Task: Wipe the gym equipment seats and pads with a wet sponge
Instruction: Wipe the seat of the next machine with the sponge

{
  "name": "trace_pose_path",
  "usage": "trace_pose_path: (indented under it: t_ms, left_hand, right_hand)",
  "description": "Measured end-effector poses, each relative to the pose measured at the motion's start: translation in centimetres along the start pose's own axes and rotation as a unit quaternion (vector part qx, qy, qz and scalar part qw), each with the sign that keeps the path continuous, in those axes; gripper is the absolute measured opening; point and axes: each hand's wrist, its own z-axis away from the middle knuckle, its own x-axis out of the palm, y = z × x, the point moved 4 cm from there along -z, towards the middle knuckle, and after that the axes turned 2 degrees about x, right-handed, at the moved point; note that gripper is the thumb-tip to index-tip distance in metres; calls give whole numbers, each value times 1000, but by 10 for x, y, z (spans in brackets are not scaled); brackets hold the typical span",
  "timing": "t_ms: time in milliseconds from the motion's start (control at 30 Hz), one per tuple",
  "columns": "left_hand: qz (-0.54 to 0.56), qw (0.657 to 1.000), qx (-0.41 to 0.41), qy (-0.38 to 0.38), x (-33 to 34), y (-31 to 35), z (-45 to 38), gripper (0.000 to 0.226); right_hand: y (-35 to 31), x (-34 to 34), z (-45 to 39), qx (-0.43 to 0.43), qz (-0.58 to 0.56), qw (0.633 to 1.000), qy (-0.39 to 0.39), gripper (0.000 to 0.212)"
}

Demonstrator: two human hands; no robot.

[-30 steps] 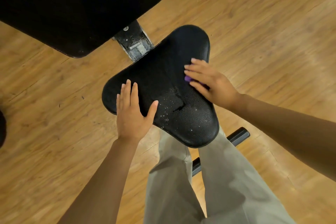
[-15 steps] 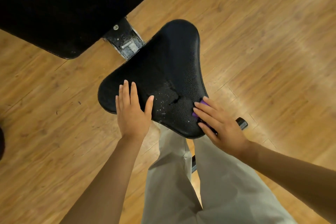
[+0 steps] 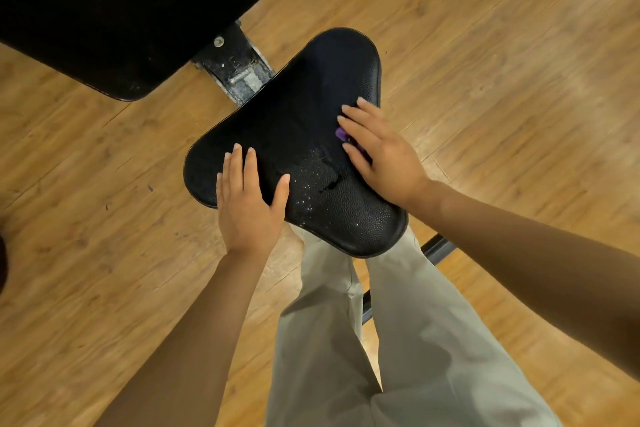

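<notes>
Purple sponge under right hand on black seat.

The black, three-lobed, pebbled vinyl seat is the landmark. Its far lobe and centre lie bare and reachable. The left hand lies flat across its left lobe; the right hand covers a purple sponge at its right edge. Beyond the seat, a grey metal bracket and large black back pad block the way. Bare wooden floor lies open to the seat's right.
</notes>
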Motion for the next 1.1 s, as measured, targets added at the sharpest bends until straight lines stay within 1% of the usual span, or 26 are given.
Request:
trace_pose_path:
  t_ms: [100,167,267,333,400,600,733,800,867,1000,1100]
  left_hand:
    - [-1,1000,-5,-2,0,0,-1,74]
    - [1,1000,-4,-4,0,0,0,72]
    - [4,1000,-6,-2,0,-1,0,70]
    - [10,1000,-6,-2,-1,0,0,69]
    - [17,1000,-7,-2,-2,0,0,68]
    - [38,999,-8,2,-2,0,1,66]
    - [55,998,-3,0,-3,-1,2,64]
    - [59,998,-5,-2,-3,-3,2,64]
    - [65,998,-8,-2,-3,-3,3,64]
    - [67,998,-15,3,-3,-2,5,63]
    - [53,998,-9,13,-2,-2,7,61]
  right_hand:
    - [3,0,-9,9,6,1000,-1,40]
    - [1,-2,5,-12,-5,1000,-7,40]
    - [-8,-7,50,-112,-21,993,-40,35]
    - [-10,-12,83,-178,-15,981,-78,34]
    - [-7,-17,101,-226,2,968,-113,36]
    - [4,-13,83,-310,30,933,-179,37]
    - [3,-16,50,-337,30,912,-231,38]
    - [1,-13,27,-335,35,910,-240,38]
    - [0,-8,1,-305,47,923,-228,39]
    - [-10,7,-44,-208,78,963,-155,39]
    - [-18,16,-48,-132,73,981,-120,39]
